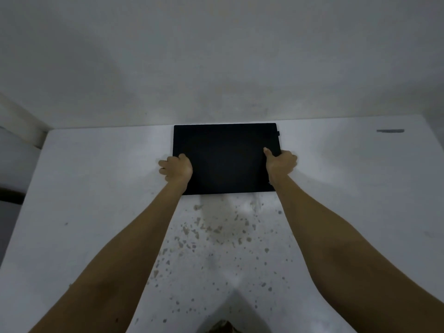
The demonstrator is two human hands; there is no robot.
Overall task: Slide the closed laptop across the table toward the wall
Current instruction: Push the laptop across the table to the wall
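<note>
A closed black laptop (225,157) lies flat on the white table (96,188), its far edge right at the foot of the grey wall (216,68). My left hand (176,167) grips the laptop's left edge, thumb on the lid and fingers curled around the side. On the opposite edge my right hand (280,163) holds on the same way, thumb pointing up across the lid. Both arms are stretched out far over the table.
Brown chipped spots (216,231) speckle the table surface in front of the laptop. A dark grey strip (390,131) lies at the table's far right, near the wall. The table's left edge drops off beside a dim corner (19,164).
</note>
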